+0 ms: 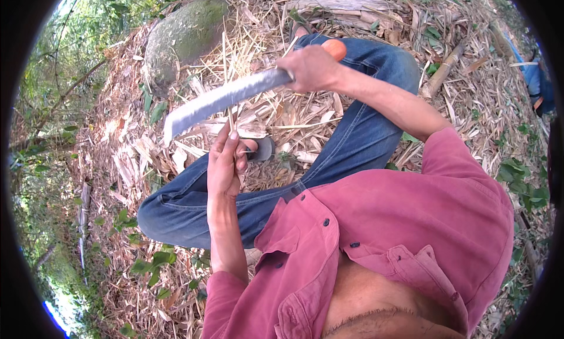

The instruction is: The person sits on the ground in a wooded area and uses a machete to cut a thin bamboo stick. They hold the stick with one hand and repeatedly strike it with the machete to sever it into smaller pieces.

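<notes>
Two hands work: the right hand grips a long orange-handled steel machete. The left hand pinches a thin pale bamboo sliver upright against the blade. Shaving looks underway, unfinished.

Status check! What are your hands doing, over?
Right hand gripping big knife by its orange handle. Left hand pinching thin bamboo strip upright against blade. Dry leaf litter all around.

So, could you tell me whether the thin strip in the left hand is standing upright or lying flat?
Roughly upright: the left hand pinches the thin strip near its lower end, and it rises past the blade.
</notes>
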